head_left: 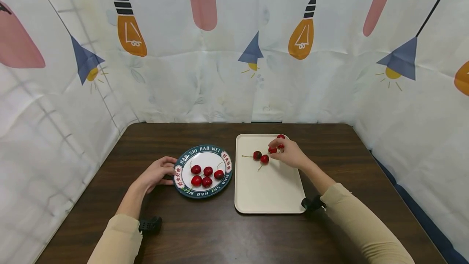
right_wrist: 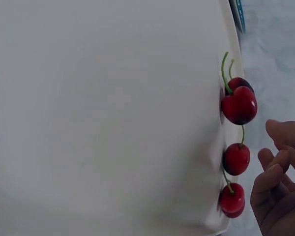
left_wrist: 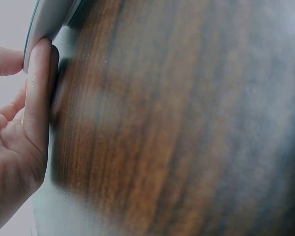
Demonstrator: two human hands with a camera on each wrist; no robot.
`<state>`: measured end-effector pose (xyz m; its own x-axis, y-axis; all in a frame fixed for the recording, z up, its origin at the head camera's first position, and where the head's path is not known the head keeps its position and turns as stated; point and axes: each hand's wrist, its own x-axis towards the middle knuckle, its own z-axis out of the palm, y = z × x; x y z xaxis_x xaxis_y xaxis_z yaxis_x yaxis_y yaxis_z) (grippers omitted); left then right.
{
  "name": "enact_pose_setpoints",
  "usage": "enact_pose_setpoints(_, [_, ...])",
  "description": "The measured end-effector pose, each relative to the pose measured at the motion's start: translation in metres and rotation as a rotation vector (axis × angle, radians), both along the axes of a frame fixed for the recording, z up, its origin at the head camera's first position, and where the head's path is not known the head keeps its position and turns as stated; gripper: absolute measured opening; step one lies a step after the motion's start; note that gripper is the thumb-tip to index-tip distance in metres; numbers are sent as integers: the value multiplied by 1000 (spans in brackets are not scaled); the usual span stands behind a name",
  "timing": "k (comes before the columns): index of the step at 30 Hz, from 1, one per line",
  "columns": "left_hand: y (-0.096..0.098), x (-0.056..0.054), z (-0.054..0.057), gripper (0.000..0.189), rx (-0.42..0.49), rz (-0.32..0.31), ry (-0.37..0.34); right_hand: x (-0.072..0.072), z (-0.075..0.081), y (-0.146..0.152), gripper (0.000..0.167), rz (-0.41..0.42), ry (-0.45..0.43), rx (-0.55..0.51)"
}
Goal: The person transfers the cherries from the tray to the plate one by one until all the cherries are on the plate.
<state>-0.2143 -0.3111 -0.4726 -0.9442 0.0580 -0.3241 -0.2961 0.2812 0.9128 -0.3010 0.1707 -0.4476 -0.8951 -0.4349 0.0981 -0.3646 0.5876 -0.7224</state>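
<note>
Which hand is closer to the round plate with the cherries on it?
Left. The left hand holds the round plate at its left rim, while the right hand is off to the plate's right, above the cream tray by the other cherries.

Head view downward, wrist views close; head, right share tray (head_left: 269, 190).

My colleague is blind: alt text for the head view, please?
A left hand holds a round, teal-rimmed white plate of five red cherries while the right hand hovers near more cherries on a rectangular cream tray; dark wooden table beneath.
</note>
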Motion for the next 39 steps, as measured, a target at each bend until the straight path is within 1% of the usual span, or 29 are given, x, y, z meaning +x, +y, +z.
enact_pose_setpoints(7, [0,0,0,53,-1,2,0,-3,-5,6,33,-52,-33,-30])
enact_pose_setpoints(13, [0,1,1,53,-6,6,-6,-7,-10,6,32,-83,-42,-18])
enact_pose_setpoints(15, [0,1,1,53,-1,13,-8,-9,-10,6,32,-84,-40,-7])
enact_pose_setpoints(17, [-1,1,1,53,3,4,-5,-10,-11,5,32,-85,-44,5])
enact_pose_setpoints(20, [0,1,0,53,10,13,-8,-11,-12,4,32,-87,-65,23])
enact_pose_setpoints(22, [0,1,1,54,7,7,-6,-12,-13,3,32,-86,-77,38])
enact_pose_setpoints(24, [1,1,1,53,5,20,-10,-13,-14,3,33,-84,-86,54])
enact_pose_setpoints(26, [2,1,1,53,-2,13,-7,-13,-15,3,33,-82,-86,64])
enact_pose_setpoints(33, [3,2,1,53,-1,19,-2,-13,-18,2,30,-61,-68,53])
enact_pose_setpoints(39, [2,2,1,52,-7,21,1,-11,-15,2,30,-67,-66,47])
